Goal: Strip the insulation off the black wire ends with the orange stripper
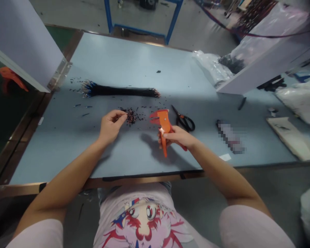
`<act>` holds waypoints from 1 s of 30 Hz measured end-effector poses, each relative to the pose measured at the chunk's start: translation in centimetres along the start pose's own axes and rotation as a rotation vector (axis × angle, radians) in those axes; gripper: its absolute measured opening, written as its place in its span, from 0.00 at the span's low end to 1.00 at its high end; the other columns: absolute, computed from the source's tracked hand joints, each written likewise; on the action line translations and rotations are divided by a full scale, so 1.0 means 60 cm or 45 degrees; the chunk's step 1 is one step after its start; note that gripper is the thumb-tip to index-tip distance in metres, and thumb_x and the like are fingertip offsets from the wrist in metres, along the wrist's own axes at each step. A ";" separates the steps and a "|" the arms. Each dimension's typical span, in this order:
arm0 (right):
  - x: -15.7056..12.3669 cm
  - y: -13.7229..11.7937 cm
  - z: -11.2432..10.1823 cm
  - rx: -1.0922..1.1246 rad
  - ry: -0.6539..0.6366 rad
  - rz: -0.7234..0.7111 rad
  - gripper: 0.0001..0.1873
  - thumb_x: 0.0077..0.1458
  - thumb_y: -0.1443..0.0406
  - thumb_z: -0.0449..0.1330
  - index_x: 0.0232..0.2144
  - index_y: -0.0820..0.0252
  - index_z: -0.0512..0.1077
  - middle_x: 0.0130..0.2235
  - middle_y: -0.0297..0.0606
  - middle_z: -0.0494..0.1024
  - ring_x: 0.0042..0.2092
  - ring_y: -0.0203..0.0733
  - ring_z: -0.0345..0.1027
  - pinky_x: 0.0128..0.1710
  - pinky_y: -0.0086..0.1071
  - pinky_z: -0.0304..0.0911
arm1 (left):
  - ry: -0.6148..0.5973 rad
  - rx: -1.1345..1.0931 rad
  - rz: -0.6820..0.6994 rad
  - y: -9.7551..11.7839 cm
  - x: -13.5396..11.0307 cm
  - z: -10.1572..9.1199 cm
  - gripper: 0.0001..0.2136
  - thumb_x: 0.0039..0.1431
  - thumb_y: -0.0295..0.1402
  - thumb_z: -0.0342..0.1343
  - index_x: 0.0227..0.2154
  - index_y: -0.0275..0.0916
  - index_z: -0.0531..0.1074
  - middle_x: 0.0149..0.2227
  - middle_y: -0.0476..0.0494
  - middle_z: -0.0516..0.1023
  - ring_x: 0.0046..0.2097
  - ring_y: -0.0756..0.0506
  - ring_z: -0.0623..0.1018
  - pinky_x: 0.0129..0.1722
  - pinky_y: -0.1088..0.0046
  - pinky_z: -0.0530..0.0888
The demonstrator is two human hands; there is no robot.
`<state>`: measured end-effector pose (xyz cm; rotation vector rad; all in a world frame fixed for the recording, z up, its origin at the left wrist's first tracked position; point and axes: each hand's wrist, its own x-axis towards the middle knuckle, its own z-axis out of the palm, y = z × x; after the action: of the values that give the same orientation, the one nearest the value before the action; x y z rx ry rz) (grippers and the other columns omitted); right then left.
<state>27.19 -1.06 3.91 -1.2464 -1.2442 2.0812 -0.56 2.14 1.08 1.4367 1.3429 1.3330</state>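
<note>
My right hand (pixel 177 137) is closed round the handles of an orange wire stripper (pixel 163 123), its jaws pointing left above the grey table (pixel 119 65). My left hand (pixel 111 124) hovers left of it with fingers curled in a pinch, thumb and forefinger close together beside a small heap of dark wire scraps (pixel 131 116); what they pinch is too small to name. Farther back lies a long bundle of black wires (pixel 119 91) with blue ends at its left.
Black scissors (pixel 184 120) lie right of the stripper. A blurred flat object (pixel 230 136) sits farther right. White boxes and plastic bags (pixel 248 55) crowd the right side. A white panel (pixel 20 41) stands at the left corner. Wire bits litter the table.
</note>
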 end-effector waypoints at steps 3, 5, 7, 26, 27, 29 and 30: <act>-0.005 0.004 0.019 -0.042 -0.070 -0.052 0.19 0.48 0.60 0.66 0.39 0.68 0.68 0.33 0.43 0.78 0.33 0.45 0.77 0.32 0.37 0.73 | -0.030 -0.107 -0.007 0.006 -0.005 0.004 0.06 0.49 0.36 0.59 0.28 0.40 0.74 0.26 0.50 0.75 0.27 0.53 0.71 0.29 0.76 0.69; -0.008 0.002 0.030 -0.024 -0.121 -0.064 0.19 0.49 0.60 0.66 0.38 0.68 0.68 0.34 0.42 0.77 0.33 0.45 0.77 0.33 0.36 0.73 | -0.066 -0.135 0.014 0.009 -0.009 0.006 0.06 0.49 0.36 0.59 0.28 0.40 0.73 0.24 0.51 0.73 0.25 0.53 0.70 0.27 0.77 0.69; -0.009 -0.002 0.037 -0.018 -0.158 -0.063 0.18 0.49 0.60 0.66 0.38 0.68 0.68 0.34 0.42 0.77 0.33 0.44 0.77 0.32 0.36 0.73 | -0.105 -0.124 0.035 0.014 -0.013 0.006 0.06 0.50 0.37 0.58 0.28 0.40 0.73 0.22 0.52 0.71 0.24 0.53 0.70 0.26 0.77 0.69; -0.011 -0.007 0.089 -0.633 0.141 -0.199 0.06 0.53 0.66 0.56 0.35 0.61 0.67 0.31 0.37 0.77 0.34 0.41 0.74 0.35 0.33 0.68 | -0.122 0.274 0.143 0.076 -0.076 0.018 0.08 0.51 0.32 0.57 0.19 0.39 0.69 0.19 0.53 0.69 0.22 0.54 0.65 0.21 0.77 0.62; -0.010 -0.007 0.090 -0.646 0.134 -0.212 0.06 0.53 0.65 0.56 0.35 0.61 0.67 0.31 0.37 0.77 0.34 0.41 0.74 0.36 0.33 0.67 | -0.115 0.288 0.168 0.074 -0.077 0.018 0.08 0.51 0.31 0.57 0.19 0.39 0.69 0.19 0.53 0.69 0.22 0.54 0.65 0.22 0.77 0.62; -0.008 -0.008 0.091 -0.664 0.123 -0.230 0.05 0.54 0.66 0.56 0.35 0.61 0.67 0.31 0.37 0.77 0.34 0.41 0.74 0.36 0.33 0.67 | -0.111 0.314 0.205 0.073 -0.077 0.017 0.08 0.52 0.31 0.57 0.19 0.39 0.69 0.19 0.53 0.69 0.22 0.54 0.65 0.22 0.77 0.62; -0.007 -0.009 0.091 -0.670 0.121 -0.233 0.05 0.54 0.66 0.56 0.35 0.61 0.67 0.31 0.37 0.77 0.34 0.41 0.74 0.36 0.33 0.67 | -0.105 0.324 0.215 0.074 -0.077 0.017 0.08 0.52 0.31 0.57 0.19 0.39 0.68 0.19 0.53 0.69 0.22 0.54 0.65 0.22 0.77 0.62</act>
<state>22.73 -3.74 5.65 -1.3576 -1.8567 1.5965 1.72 -2.98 4.28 1.7916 1.4004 1.2247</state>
